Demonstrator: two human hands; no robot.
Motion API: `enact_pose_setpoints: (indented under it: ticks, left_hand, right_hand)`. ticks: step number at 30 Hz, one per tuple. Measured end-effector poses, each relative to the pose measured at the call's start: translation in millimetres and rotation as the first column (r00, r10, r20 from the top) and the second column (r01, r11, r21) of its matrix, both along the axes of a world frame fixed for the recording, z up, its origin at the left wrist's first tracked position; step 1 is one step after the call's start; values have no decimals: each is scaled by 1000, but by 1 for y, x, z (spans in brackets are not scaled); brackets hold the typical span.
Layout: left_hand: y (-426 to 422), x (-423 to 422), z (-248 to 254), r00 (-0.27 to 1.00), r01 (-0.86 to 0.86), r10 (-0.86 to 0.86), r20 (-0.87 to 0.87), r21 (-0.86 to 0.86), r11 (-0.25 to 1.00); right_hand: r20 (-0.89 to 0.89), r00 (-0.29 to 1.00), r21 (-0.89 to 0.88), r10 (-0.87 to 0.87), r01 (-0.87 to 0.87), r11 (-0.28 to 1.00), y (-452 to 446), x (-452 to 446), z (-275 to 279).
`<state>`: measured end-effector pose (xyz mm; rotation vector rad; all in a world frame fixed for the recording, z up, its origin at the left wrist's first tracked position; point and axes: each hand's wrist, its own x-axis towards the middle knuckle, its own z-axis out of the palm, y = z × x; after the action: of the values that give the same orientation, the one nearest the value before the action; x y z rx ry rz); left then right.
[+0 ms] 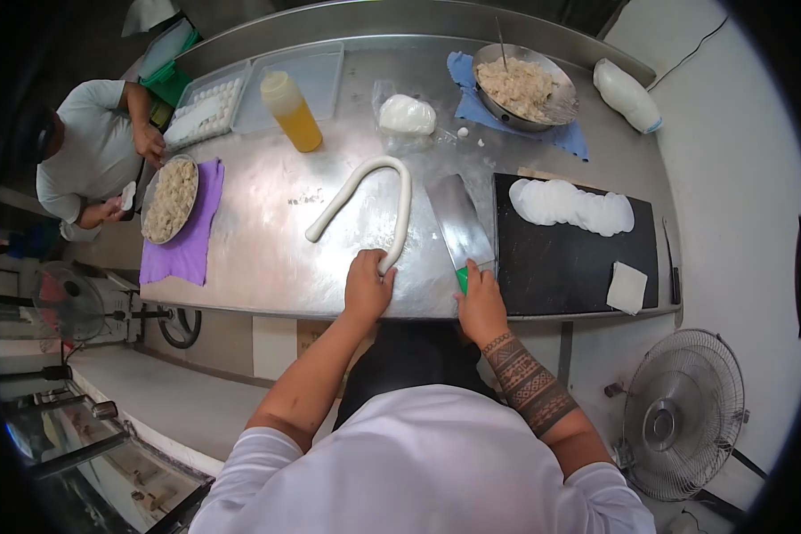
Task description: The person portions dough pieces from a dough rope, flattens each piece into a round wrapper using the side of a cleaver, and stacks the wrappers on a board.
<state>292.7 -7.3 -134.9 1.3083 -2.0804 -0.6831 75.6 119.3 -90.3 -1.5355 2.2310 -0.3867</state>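
A long white dough rope (404,200) lies curved like a hook on the steel table (258,214). Its near end is in the fingers of my left hand (368,285), close to the table's front edge. My right hand (482,303) is closed round the green handle of a wide-bladed cleaver (460,221). The blade lies just right of the dough rope, apart from it, and points away from me. Beside it on the right is a black board (561,267) with overlapping white dough rounds (571,206) and a square white piece (627,287).
A bowl of filling (516,87) on a blue cloth stands at the back, near a wrapped dough lump (407,116). An oil bottle (292,111) and trays are back left. A co-worker (93,151) works beside another filling bowl (170,200). A fan (683,414) stands right.
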Motion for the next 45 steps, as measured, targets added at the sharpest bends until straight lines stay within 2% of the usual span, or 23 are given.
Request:
enact_pose_setpoints:
  ticks: [2, 4, 7, 8, 11, 12, 15, 24, 29, 30, 32, 33, 34, 35, 37, 39, 40, 41, 43, 44, 45]
  left_hand:
    - [-7, 3, 0, 1000, 2, -1, 10, -21, 1000]
    - [-15, 9, 9, 999, -32, 33, 36, -13, 999]
    - [-26, 31, 21, 995, 60, -66, 79, 72, 996]
    - [-31, 37, 13, 989, 149, -145, 36, -112, 983]
    - [-35, 45, 4, 986, 164, -166, -4, -124, 979]
    - [-34, 44, 6, 990, 129, -131, -54, -36, 991]
    - [-40, 44, 9, 986, 164, -164, 33, -1, 987]
    - [-46, 48, 8, 979, 200, -199, 52, -10, 980]
    - [-42, 45, 12, 985, 142, -139, 105, -21, 990]
    - [-42, 44, 15, 987, 132, -127, 102, -41, 990]
    - [-43, 42, 22, 999, -16, 22, -26, 202, 979]
    - [-45, 41, 26, 992, -74, 104, -75, 326, 943]
    - [-46, 43, 28, 981, -105, 141, -134, 245, 964]
    - [-50, 49, 27, 982, -83, 111, -150, 178, 981]
    - [-52, 46, 30, 983, -25, 33, -182, 45, 999]
    - [-38, 22, 46, 988, 103, -86, -131, 133, 986]
    - [-31, 8, 60, 983, 165, -148, -105, 177, 970]
    - [-17, -15, 70, 967, 254, -244, -76, 186, 949]
    - [8, -66, 73, 850, 525, -519, -85, 77, 848]
    - [16, -95, 66, 758, 649, -643, -105, 32, 760]
    - [21, -127, 59, 650, 755, -750, -120, -12, 656]
  right_hand:
    - [17, 997, 27, -70, 70, 997, -6, 0, -7]
    - [88, 981, 112, -172, 162, 980, -11, 6, 16]
    - [210, 968, -81, -138, 158, 984, 8, 14, 31]
    - [278, 957, -159, -85, 133, 978, 16, 20, 39]
    - [430, 903, -42, -15, 36, 998, 32, 39, 68]
    - [436, 900, -17, 6, 2, 1000, 34, 45, 74]
    - [423, 904, 23, 67, -85, 996, 35, 59, 82]
    - [309, 939, 136, 148, -198, 971, 25, 72, 97]
    - [299, 939, 109, 170, -211, 971, 21, 77, 53]
    - [352, 925, 107, 144, -192, 975, 22, 73, 57]
    - [459, 885, 108, 84, -149, 983, 29, 65, 71]
    - [497, 864, 14, 85, -106, 994, 38, 60, 80]
    - [532, 842, -77, 88, -55, 995, 54, 56, 88]
    - [565, 820, -165, 92, 4, 986, 71, 50, 94]
    - [609, 793, -175, -36, 177, 969, 109, 31, 95]
    - [617, 762, -146, -195, 354, 924, 150, 12, 73]
    - [710, 612, -7, -349, 503, 864, 166, 3, 63]
    - [706, 558, 59, -437, 568, 821, 184, -5, 55]
    - [685, 426, 195, -591, 674, 712, 207, -18, 54]
    - [707, 327, 227, -626, 734, 640, 221, -22, 39]
    - [713, 283, 237, -642, 764, 600, 234, -25, 23]
